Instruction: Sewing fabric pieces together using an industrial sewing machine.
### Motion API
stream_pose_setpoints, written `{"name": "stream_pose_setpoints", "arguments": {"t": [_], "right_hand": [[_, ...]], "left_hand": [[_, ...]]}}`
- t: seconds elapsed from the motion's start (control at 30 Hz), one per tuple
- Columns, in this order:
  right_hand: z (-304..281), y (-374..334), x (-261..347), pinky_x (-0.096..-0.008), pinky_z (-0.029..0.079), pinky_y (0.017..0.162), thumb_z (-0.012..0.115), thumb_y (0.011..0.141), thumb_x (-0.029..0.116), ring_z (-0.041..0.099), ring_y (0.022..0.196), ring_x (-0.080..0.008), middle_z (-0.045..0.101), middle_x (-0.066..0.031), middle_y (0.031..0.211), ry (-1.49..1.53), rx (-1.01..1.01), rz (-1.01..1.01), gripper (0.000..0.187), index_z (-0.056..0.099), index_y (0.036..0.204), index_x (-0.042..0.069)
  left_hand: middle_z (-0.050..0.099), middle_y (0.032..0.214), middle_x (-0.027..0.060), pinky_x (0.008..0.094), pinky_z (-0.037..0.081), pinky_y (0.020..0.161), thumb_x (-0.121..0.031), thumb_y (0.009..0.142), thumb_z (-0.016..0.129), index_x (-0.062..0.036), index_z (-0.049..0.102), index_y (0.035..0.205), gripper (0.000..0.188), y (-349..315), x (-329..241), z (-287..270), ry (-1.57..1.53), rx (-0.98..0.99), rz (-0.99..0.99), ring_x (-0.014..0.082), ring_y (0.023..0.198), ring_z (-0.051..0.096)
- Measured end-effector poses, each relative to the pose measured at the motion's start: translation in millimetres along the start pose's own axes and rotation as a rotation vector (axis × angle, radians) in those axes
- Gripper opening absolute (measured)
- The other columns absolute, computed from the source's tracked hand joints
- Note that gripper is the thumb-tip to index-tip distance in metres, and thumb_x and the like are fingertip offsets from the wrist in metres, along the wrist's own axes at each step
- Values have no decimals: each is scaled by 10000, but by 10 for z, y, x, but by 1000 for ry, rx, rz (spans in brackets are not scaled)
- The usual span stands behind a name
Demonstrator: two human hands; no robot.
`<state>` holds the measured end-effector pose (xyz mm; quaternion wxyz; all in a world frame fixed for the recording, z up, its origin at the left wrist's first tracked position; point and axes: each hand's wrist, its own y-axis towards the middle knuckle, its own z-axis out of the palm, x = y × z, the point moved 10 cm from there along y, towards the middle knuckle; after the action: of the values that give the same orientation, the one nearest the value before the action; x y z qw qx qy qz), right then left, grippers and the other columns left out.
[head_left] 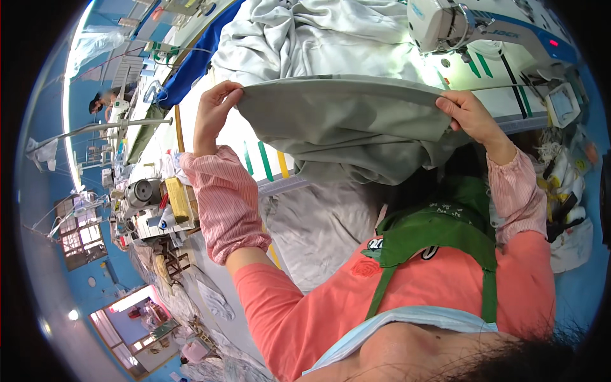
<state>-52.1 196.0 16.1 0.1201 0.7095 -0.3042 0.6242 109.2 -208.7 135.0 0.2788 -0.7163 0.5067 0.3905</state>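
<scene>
A wide piece of grey-green fabric (pixel 344 114) is stretched between my two hands over the near edge of the sewing table (pixel 219 146). My left hand (pixel 215 111) pinches its left corner, thumb against the folded upper edge. At the other end my right hand (pixel 470 114) grips the right corner in the same way. The edge between them runs almost straight, and the lower part hangs in loose folds toward my lap. Beyond it, a sewing machine (pixel 445 28) with a white and blue body stands at the far right, its lamp lighting the table.
Pale satiny fabric (pixel 318 41) lies heaped on the table's far side. A small white tray (pixel 562 105) sits at the right edge, above a pile of scraps (pixel 563 184). More light cloth (pixel 318 229) lies below the table. Another person (pixel 105 102) is far left.
</scene>
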Motion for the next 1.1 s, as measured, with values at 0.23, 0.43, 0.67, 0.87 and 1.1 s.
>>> {"name": "stream_pose_setpoints", "arguments": {"t": [0.23,0.43,0.67,0.87,1.1], "right_hand": [[-87,-113,-10,-225,367,492,599,960,281,443,526,-46,472,50,610,-24,-141,-147,323,635,822,-9],[-187,-69,118,-242,383,548,593,962,194,444,597,-65,509,14,702,-94,-234,-250,244,632,871,-29],[-250,-230,593,-243,417,592,650,903,104,507,643,-111,639,-53,858,-201,-401,-577,153,652,962,-38],[-173,-179,386,-266,452,660,669,876,102,548,712,-138,666,-51,929,-190,-306,-455,142,655,944,-21],[213,-78,472,-362,473,742,665,832,81,582,838,-269,626,-78,834,-574,-152,-598,105,641,910,14]], "left_hand": [[637,824,-6,211,421,707,-48,876,649,30,674,925,96,77,79,11,92,-41,40,64,771,543],[641,834,5,208,423,706,-66,891,645,43,669,969,136,152,174,73,25,-5,-37,66,784,550],[611,820,-28,180,397,656,-47,906,634,31,666,989,118,65,205,-41,27,-52,-22,37,738,520],[574,838,-23,186,390,672,14,908,602,37,644,948,62,-1,140,-9,-36,-36,56,48,751,503],[542,839,16,208,381,718,83,866,601,36,621,927,80,-247,82,-4,89,-72,149,91,804,495]]}}
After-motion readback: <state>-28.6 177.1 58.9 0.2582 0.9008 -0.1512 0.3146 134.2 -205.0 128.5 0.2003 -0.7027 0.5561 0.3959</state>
